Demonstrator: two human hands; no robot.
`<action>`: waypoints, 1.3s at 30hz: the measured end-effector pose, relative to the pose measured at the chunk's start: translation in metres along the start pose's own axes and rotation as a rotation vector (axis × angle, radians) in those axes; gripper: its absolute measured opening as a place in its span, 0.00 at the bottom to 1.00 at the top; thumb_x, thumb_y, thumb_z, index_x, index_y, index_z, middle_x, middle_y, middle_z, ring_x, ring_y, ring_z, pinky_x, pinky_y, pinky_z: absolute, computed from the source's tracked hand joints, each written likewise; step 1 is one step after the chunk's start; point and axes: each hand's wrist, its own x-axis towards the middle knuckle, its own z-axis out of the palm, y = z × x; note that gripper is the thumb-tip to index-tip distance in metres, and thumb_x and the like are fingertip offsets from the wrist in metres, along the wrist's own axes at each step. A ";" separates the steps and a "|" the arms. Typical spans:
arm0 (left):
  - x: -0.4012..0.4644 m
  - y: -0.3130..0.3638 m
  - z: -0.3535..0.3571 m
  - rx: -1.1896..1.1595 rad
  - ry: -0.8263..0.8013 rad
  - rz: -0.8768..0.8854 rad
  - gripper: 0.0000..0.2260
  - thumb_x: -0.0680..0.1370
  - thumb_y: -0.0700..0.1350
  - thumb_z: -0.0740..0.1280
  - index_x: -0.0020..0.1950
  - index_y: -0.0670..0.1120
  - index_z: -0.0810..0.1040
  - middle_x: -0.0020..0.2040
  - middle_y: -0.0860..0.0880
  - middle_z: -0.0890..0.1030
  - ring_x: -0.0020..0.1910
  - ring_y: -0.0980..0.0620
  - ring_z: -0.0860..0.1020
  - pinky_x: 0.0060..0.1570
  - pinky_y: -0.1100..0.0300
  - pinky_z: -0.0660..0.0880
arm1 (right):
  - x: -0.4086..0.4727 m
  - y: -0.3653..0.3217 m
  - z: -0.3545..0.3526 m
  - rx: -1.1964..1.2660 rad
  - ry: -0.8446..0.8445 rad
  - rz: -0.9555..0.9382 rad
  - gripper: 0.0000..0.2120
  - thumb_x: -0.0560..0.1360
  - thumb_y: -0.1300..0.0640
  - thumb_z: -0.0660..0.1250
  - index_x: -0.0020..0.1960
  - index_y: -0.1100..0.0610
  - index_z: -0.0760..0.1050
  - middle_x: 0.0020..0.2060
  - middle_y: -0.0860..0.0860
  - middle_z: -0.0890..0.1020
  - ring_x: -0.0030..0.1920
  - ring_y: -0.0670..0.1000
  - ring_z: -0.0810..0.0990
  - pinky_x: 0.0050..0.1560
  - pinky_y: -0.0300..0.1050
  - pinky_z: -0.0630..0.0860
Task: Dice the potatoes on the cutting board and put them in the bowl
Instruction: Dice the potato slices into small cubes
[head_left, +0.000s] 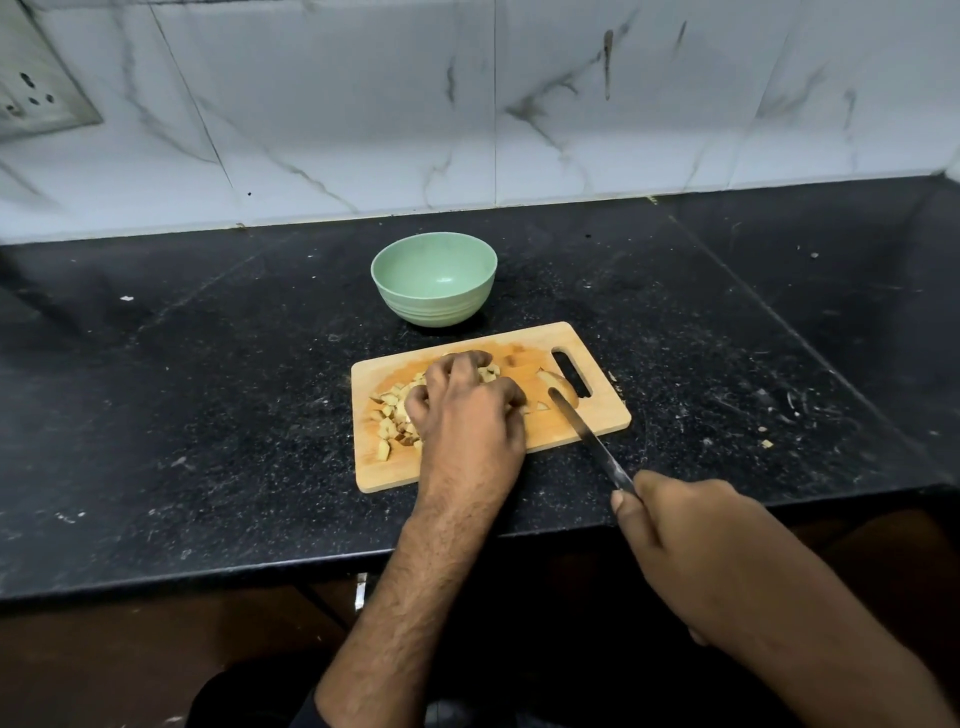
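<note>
White marble-look tiles (363, 104) with grey veins back my black speckled worktop (208, 389), which is scuffed and dotted with pale crumbs; a switch plate (36, 88) sits on the wall at far left. On the worktop lies the wooden cutting board (597, 421), slightly angled, its handle slot to the right. Just behind it stands the green bowl (434, 278), nothing visible inside. My left hand (462, 410) rests on the board, its grip curled over the heap of diced potatoes (389, 415). My right hand (670, 525), near the worktop's front edge, has its grip wrapped round the knife (589, 439), whose blade tip reaches over the board beside a few uncut potato slices (550, 379).
</note>
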 end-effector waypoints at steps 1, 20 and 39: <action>0.000 -0.003 -0.001 0.011 0.014 -0.017 0.09 0.77 0.50 0.70 0.56 0.57 0.82 0.71 0.52 0.68 0.73 0.51 0.58 0.71 0.43 0.52 | 0.001 0.000 0.002 0.001 -0.002 -0.002 0.18 0.83 0.41 0.49 0.39 0.48 0.63 0.33 0.47 0.76 0.32 0.42 0.74 0.32 0.38 0.66; -0.002 -0.036 -0.018 -0.064 0.209 -0.060 0.12 0.78 0.52 0.70 0.61 0.55 0.81 0.65 0.57 0.74 0.67 0.55 0.65 0.61 0.55 0.55 | 0.026 -0.030 0.008 0.117 -0.019 -0.100 0.16 0.83 0.39 0.49 0.46 0.47 0.68 0.33 0.48 0.77 0.31 0.47 0.77 0.43 0.50 0.80; 0.001 -0.006 0.002 -0.032 0.142 0.086 0.13 0.77 0.60 0.69 0.58 0.57 0.80 0.61 0.58 0.74 0.63 0.55 0.66 0.59 0.53 0.58 | 0.045 0.000 0.005 0.140 -0.008 -0.044 0.17 0.82 0.38 0.52 0.46 0.48 0.70 0.34 0.48 0.79 0.33 0.50 0.80 0.44 0.52 0.81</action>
